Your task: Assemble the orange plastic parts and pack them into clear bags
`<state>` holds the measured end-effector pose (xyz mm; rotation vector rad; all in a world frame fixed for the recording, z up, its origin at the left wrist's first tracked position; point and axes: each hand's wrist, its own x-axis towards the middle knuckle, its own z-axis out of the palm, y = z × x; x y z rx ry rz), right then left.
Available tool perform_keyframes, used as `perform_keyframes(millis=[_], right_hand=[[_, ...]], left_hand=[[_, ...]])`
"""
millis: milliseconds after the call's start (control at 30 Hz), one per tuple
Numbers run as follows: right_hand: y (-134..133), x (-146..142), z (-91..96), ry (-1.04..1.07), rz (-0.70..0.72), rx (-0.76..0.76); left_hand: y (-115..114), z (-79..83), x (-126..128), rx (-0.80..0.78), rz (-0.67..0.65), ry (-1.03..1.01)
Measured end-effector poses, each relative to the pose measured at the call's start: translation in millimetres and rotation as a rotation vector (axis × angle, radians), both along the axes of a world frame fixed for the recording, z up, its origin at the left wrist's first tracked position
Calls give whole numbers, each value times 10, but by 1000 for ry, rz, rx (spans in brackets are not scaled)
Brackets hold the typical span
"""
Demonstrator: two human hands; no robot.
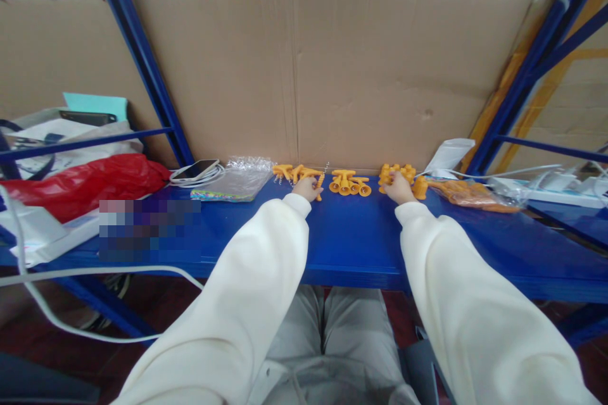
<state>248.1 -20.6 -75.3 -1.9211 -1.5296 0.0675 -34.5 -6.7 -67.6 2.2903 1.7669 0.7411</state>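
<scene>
My left hand (306,188) is closed at the far part of the blue table, its fingers round an orange corkscrew (320,188) with a thin metal spiral. Just left of it lie several more orange T-handled corkscrews (284,171). Between my hands is a group of orange T-shaped pieces with round, bell-like ends (350,183). My right hand (399,190) reaches into a cluster of small orange plastic pieces (406,171), with its fingers bent against one at the cluster's left side. Another orange piece (420,188) stands right beside that hand.
A cardboard wall (294,76) closes off the back of the blue table (351,240). Clear plastic bags (242,180), a phone with white cable (202,169) and a red bag (95,180) lie left. To the right are a bag of orange parts (475,194) and a power strip (555,190).
</scene>
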Motion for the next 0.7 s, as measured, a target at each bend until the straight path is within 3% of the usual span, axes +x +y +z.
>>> perform_keyframes(millis=[467, 700], right_hand=[[7, -55, -33, -36, 117, -190], [2, -86, -9, -83, 95, -111]], left_hand=[[-34, 37, 11, -46, 4, 8], [-27, 34, 3, -76, 35, -18]])
